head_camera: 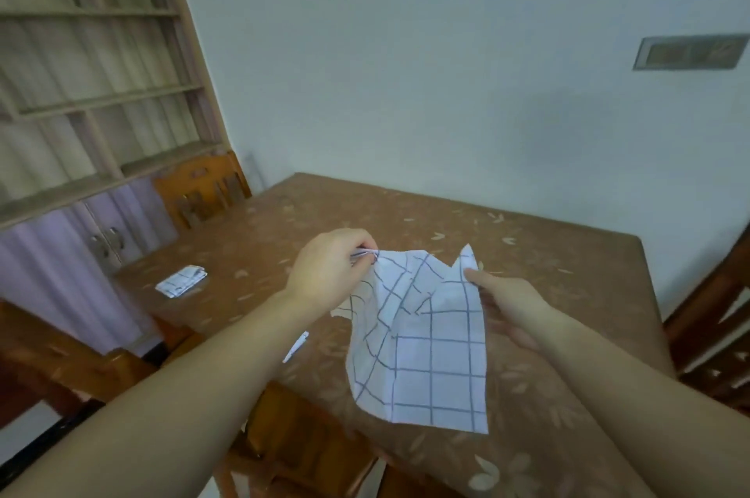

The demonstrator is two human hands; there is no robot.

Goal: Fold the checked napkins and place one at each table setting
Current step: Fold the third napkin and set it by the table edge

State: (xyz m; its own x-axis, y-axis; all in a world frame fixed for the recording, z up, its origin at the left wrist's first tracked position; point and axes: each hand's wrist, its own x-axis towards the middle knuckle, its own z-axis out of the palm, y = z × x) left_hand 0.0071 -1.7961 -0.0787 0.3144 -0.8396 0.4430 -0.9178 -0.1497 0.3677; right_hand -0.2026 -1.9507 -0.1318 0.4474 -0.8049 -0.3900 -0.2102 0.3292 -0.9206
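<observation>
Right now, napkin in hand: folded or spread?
Spread. The napkin hangs open, unfolded, between the left hand and right hand.

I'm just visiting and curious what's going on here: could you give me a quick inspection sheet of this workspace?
Surface: brown leaf-patterned table.
Job's things: unfolded checked napkin held in the air; folded napkin on the table's far left; another napkin partly hidden behind the left forearm.
Clutter: nothing seen.
Grippers: left hand pinches a bunched corner; right hand holds the opposite edge.
Cables: nothing seen.
Surroundings: wooden chairs, shelf unit, pale wall.
</observation>
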